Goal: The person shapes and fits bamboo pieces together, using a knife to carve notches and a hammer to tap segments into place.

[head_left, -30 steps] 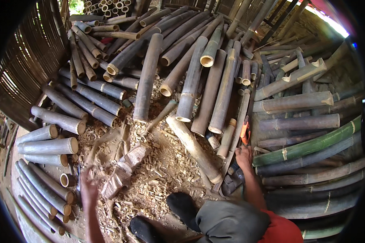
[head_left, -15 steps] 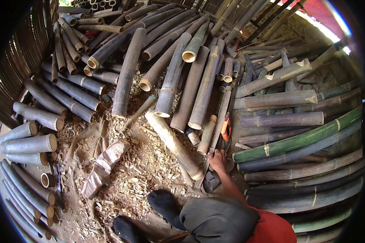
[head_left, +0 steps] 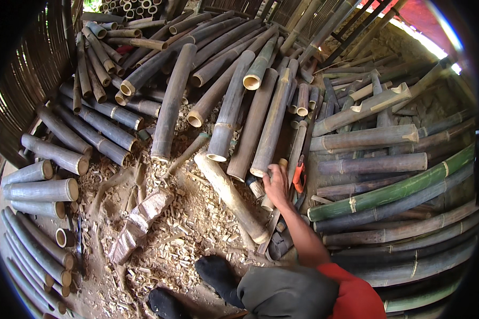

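My right hand (head_left: 277,185) reaches up from the lower right, its fingers loosely apart and holding nothing that I can see. Its fingertips are beside the lower end of a long bamboo pole (head_left: 274,125); whether they touch it, I cannot tell. Beneath the hand lies a short bamboo tube (head_left: 267,203), partly covered by it. A tool with an orange handle (head_left: 300,175) lies just to the right, along a narrow bamboo strip (head_left: 297,143). My left hand is out of view.
A pale, scraped bamboo pole (head_left: 231,198) lies on wood chips (head_left: 181,234), near a chopped wooden block (head_left: 141,220). Bamboo poles are piled ahead and at the left. A green pole (head_left: 394,183) tops the stack at the right. My feet (head_left: 218,276) are at the bottom.
My right hand has moved up and slightly left, from low beside the bamboo strip to the lower end of the long pole. The view has tilted slightly, shifting the scene down.
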`<state>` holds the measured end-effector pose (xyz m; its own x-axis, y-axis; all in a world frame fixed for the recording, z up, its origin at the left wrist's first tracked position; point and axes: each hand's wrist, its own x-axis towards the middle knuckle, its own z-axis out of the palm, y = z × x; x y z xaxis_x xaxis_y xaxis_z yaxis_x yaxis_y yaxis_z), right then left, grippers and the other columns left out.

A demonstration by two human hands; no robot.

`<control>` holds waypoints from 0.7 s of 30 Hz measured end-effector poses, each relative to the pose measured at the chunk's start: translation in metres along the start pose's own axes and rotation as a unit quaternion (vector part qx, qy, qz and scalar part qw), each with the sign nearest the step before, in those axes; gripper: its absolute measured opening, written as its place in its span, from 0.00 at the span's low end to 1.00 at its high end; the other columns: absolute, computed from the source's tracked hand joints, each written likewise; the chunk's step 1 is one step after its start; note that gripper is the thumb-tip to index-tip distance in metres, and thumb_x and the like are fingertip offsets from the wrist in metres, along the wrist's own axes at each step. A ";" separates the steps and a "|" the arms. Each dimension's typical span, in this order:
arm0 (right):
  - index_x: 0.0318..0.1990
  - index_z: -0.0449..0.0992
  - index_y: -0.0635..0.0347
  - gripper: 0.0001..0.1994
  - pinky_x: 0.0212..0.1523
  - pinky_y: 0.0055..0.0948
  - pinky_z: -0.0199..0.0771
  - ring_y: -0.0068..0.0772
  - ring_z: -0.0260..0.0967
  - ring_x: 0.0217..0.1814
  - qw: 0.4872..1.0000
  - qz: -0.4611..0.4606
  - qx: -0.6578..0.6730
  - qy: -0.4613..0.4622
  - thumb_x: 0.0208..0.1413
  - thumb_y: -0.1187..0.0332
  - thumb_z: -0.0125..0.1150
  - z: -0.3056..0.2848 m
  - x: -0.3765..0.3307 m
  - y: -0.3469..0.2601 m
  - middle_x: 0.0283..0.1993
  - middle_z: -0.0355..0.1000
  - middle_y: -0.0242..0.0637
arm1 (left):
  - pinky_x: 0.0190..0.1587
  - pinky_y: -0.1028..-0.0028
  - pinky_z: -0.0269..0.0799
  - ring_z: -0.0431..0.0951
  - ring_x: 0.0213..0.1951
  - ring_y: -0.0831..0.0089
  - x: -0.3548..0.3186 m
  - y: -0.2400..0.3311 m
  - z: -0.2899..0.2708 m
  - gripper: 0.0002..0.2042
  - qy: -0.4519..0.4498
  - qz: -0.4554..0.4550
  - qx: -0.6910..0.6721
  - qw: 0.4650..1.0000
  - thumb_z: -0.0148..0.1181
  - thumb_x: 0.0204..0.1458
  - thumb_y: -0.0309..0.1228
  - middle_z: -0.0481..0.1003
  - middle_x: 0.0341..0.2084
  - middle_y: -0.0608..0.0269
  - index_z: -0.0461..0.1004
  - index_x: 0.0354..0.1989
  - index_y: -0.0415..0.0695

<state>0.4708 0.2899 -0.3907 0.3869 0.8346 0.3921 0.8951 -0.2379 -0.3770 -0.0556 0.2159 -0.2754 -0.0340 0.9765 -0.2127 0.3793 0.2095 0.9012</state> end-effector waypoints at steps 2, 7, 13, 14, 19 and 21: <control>0.53 0.75 0.62 0.17 0.57 0.55 0.68 0.61 0.68 0.55 0.998 -0.052 -0.028 -0.030 0.59 0.66 0.67 0.007 0.020 -0.017 0.51 0.70 0.52 | 0.59 0.60 0.74 0.77 0.55 0.60 -0.002 0.000 -0.003 0.26 0.006 -0.001 0.005 1.000 0.65 0.57 0.32 0.77 0.55 0.55 0.71 0.66 0.45; 0.48 0.80 0.58 0.14 0.57 0.51 0.64 0.50 0.63 0.59 0.986 -0.109 -0.123 -0.031 0.56 0.64 0.69 0.020 0.056 -0.040 0.51 0.71 0.45 | 0.57 0.61 0.74 0.77 0.53 0.60 -0.009 -0.002 -0.006 0.25 0.007 -0.006 0.006 1.000 0.64 0.57 0.32 0.77 0.54 0.56 0.72 0.65 0.45; 0.43 0.87 0.54 0.12 0.57 0.51 0.62 0.49 0.64 0.60 0.942 -0.001 -0.315 -0.117 0.53 0.63 0.68 0.020 0.084 -0.026 0.51 0.75 0.43 | 0.55 0.61 0.75 0.78 0.51 0.61 -0.012 -0.009 -0.010 0.25 0.016 -0.009 -0.011 1.000 0.62 0.57 0.33 0.78 0.52 0.57 0.72 0.64 0.44; 0.45 0.86 0.57 0.14 0.57 0.53 0.65 0.52 0.67 0.59 0.942 0.026 -0.313 -0.122 0.54 0.63 0.67 0.022 0.093 -0.026 0.50 0.77 0.46 | 0.55 0.62 0.75 0.78 0.51 0.62 -0.012 -0.009 -0.011 0.24 0.015 -0.006 -0.015 1.000 0.62 0.57 0.33 0.78 0.52 0.57 0.72 0.64 0.44; 0.66 0.59 0.72 0.40 0.69 0.54 0.70 0.71 0.67 0.69 0.966 0.208 0.007 -0.154 0.61 0.47 0.67 0.064 0.127 -0.054 0.61 0.70 0.74 | 0.54 0.62 0.75 0.79 0.49 0.63 -0.013 -0.009 -0.014 0.24 0.026 0.000 -0.019 0.999 0.61 0.58 0.34 0.79 0.51 0.58 0.73 0.63 0.44; 0.66 0.56 0.74 0.45 0.69 0.51 0.71 0.68 0.69 0.68 0.954 0.262 0.015 -0.145 0.55 0.48 0.73 0.087 0.129 -0.051 0.62 0.70 0.74 | 0.53 0.63 0.75 0.79 0.48 0.63 -0.014 -0.012 -0.017 0.23 0.034 0.001 -0.019 0.999 0.61 0.58 0.34 0.79 0.50 0.59 0.73 0.63 0.44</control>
<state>0.4555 0.4530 -0.3941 0.6979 0.7086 -0.1041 0.5877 -0.6496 -0.4822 -0.0751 0.2007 -0.2768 -0.0965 0.9777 -0.1863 0.3448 0.2084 0.9153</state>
